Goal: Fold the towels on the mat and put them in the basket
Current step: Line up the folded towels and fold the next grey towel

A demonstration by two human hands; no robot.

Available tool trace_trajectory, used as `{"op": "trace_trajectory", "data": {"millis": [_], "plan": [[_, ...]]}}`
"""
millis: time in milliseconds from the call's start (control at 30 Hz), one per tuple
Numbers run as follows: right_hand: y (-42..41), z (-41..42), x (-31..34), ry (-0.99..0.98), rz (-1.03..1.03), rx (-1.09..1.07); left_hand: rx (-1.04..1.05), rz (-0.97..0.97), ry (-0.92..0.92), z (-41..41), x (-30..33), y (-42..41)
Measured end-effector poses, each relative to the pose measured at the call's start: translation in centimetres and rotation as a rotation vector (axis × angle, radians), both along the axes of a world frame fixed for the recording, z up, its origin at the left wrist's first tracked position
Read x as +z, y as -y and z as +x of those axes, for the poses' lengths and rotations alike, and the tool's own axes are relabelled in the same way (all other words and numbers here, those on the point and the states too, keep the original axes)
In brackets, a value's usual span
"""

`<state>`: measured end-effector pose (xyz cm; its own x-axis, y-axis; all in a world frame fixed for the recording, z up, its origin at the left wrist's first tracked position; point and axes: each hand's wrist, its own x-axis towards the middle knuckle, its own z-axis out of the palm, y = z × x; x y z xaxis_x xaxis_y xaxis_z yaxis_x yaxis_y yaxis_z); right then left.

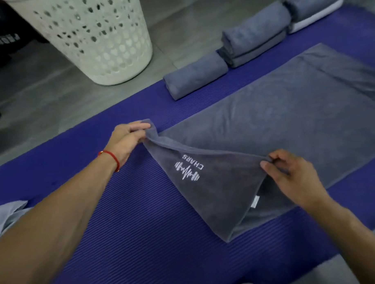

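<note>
A grey towel (287, 117) lies spread lengthwise on the purple mat (132, 228). Its near end is lifted and turned over, showing a white logo. My left hand (127, 139) pinches the left near corner, raised just above the mat. My right hand (294, 176) pinches the right near corner, held above the towel. The white perforated basket (98, 38) stands on the floor beyond the mat, at the upper left.
Several folded and rolled grey towels (232, 55) lie in a row along the mat's far edge, with a white item (318, 18) at the far end. Dark objects (0, 31) sit at the upper left. Grey floor surrounds the mat.
</note>
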<state>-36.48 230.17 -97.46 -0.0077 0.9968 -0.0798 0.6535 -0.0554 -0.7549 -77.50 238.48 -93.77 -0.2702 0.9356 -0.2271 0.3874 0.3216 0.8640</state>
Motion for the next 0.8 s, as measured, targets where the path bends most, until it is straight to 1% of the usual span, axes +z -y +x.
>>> {"op": "trace_trajectory", "data": {"millis": [33, 100, 133, 167, 200, 233, 333, 367, 500, 600, 667, 800], "plan": [[-0.5, 1.5, 0.0, 0.006, 0.026, -0.041, -0.108, 0.006, -0.093, 1.4, 0.5, -1.0], [-1.2, 4.3, 0.0, 0.013, 0.049, -0.119, -0.315, 0.045, -0.387, 4.3, 1.2, -3.2], [-1.6, 5.8, 0.0, 0.015, 0.057, -0.158, -0.38, 0.089, -0.538, 5.9, 1.5, -4.3], [-1.9, 7.3, -0.1, 0.016, 0.074, -0.203, -0.414, 0.134, -0.643, 7.8, 1.8, -5.5], [-2.2, 9.0, -0.2, 0.013, 0.094, -0.259, -0.429, 0.185, -0.695, 9.7, 2.2, -6.8], [-2.6, 10.7, -0.4, 0.001, 0.11, -0.324, -0.437, 0.233, -0.695, 11.6, 2.3, -8.4], [-3.7, 15.9, -1.1, -0.016, 0.117, -0.513, -0.468, 0.341, -0.612, 17.8, 2.1, -13.5], [-4.3, 17.6, -1.3, 0.003, 0.111, -0.564, -0.461, 0.343, -0.56, 20.1, 1.9, -15.2], [-6.8, 23.7, -1.8, 0.043, 0.105, -0.74, -0.362, 0.25, -0.261, 30.2, 0.8, -21.1], [-9.5, 28.2, -2.3, 0.037, 0.113, -0.866, -0.292, 0.291, -0.151, 37.0, 0.3, -25.0], [-11.2, 31.1, -3.1, 0.051, 0.104, -0.923, -0.26, 0.308, -0.13, 41.1, -0.2, -27.5], [-14.2, 34.9, -5.0, 0.083, 0.111, -0.995, -0.248, 0.362, -0.274, 47.3, -1.1, -32.4]]}}
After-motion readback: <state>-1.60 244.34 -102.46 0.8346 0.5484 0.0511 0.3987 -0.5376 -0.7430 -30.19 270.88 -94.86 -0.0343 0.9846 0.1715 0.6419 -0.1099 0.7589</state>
